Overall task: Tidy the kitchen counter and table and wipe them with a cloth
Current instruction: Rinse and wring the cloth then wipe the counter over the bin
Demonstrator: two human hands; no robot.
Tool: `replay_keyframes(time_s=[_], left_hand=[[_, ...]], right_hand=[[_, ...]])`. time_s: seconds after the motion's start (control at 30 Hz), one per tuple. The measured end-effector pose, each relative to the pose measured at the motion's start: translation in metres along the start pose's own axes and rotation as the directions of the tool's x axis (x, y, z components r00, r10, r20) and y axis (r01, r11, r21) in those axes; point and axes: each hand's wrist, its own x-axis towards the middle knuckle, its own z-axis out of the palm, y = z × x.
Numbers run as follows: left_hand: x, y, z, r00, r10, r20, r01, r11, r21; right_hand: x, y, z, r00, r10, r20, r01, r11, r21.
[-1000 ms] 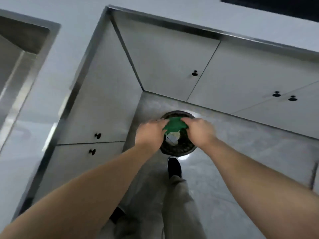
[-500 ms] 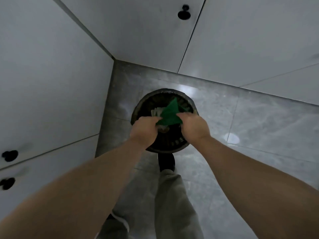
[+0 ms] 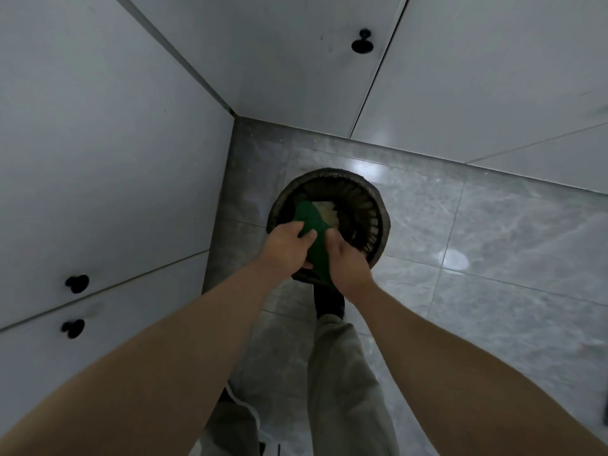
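Bunched narrower, cloth (over floor bin).

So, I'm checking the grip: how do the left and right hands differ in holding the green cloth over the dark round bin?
The left hand reaches further over the dark round slatted bin, thumb laid across the folded green cloth; the right hand sits nearer the person, fingers curled at the cloth's right edge. Both grip the same cloth.

White cabinet doors w/ black knobs, grey marble-look tile floor, light glare.
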Motion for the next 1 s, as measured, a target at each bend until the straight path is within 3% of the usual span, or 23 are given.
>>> replay_keyframes(time_s=[0.03, 0.07, 0.13, 0.2, 0.23, 0.27, 0.3, 0.33, 0.4, 0.47, 0.5, 0.57, 0.7, 0.83, 1.0], left_hand=[[-0.008, -0.001, -0.004, 1.0, -0.007, 0.0, 0.007, 1.0, 0.019], [-0.015, -0.002, -0.008, 1.0, -0.003, 0.002, 0.003, 0.999, 0.036], [-0.031, -0.001, -0.015, 0.999, 0.03, 0.016, -0.031, 0.997, 0.064], [-0.047, 0.005, -0.019, 0.997, 0.07, 0.032, -0.074, 0.99, 0.121], [-0.057, 0.01, -0.022, 0.995, 0.094, 0.026, -0.097, 0.979, 0.177], [-0.064, 0.014, -0.024, 0.993, 0.112, 0.023, -0.114, 0.963, 0.244], [-0.073, 0.019, -0.026, 0.991, 0.131, 0.025, -0.132, 0.938, 0.32], [-0.081, 0.023, -0.028, 0.987, 0.155, 0.03, -0.154, 0.905, 0.397], [-0.099, 0.032, -0.036, 0.979, 0.2, 0.028, -0.187, 0.841, 0.508], [-0.124, 0.042, -0.046, 0.973, 0.228, 0.023, -0.199, 0.791, 0.579], [-0.139, 0.049, -0.053, 0.969, 0.246, 0.02, -0.205, 0.761, 0.616], [-0.171, 0.062, -0.068, 0.959, 0.284, 0.017, -0.222, 0.708, 0.67], [-0.249, 0.075, -0.109, 0.945, 0.326, 0.007, -0.233, 0.662, 0.712], [-0.328, 0.068, -0.159, 0.959, 0.278, -0.06, -0.144, 0.656, 0.741], [-0.449, 0.032, -0.23, 0.909, 0.328, -0.258, -0.106, 0.78, 0.616]], right_hand=[[0.003, -0.002, -0.003, 0.988, 0.152, -0.04, -0.151, 0.988, 0.036], [0.001, -0.007, -0.005, 0.984, 0.149, -0.1, -0.144, 0.988, 0.057], [-0.013, -0.021, -0.011, 0.993, -0.039, -0.109, 0.047, 0.996, 0.071], [-0.02, -0.016, -0.016, 0.993, -0.103, 0.06, 0.108, 0.989, -0.098], [-0.02, -0.012, -0.02, 0.994, -0.006, 0.108, 0.033, 0.968, -0.249], [-0.019, -0.009, -0.024, 0.991, 0.12, 0.065, -0.089, 0.93, -0.356], [-0.023, -0.013, -0.031, 0.981, 0.19, -0.039, -0.191, 0.913, -0.36], [-0.028, -0.022, -0.037, 0.98, 0.15, -0.127, -0.182, 0.936, -0.3], [-0.046, -0.053, -0.048, 0.977, -0.183, -0.106, 0.144, 0.943, -0.3], [-0.065, -0.084, -0.058, 0.885, -0.461, 0.059, 0.442, 0.795, -0.415], [-0.075, -0.099, -0.064, 0.847, -0.516, 0.128, 0.506, 0.71, -0.49], [-0.088, -0.12, -0.076, 0.817, -0.545, 0.188, 0.542, 0.615, -0.573], [-0.143, -0.177, -0.099, 0.804, -0.531, 0.266, 0.561, 0.533, -0.633], [-0.211, -0.25, -0.097, 0.811, -0.416, 0.411, 0.58, 0.488, -0.652], [-0.289, -0.35, -0.047, 0.672, -0.409, 0.618, 0.739, 0.325, -0.59]])
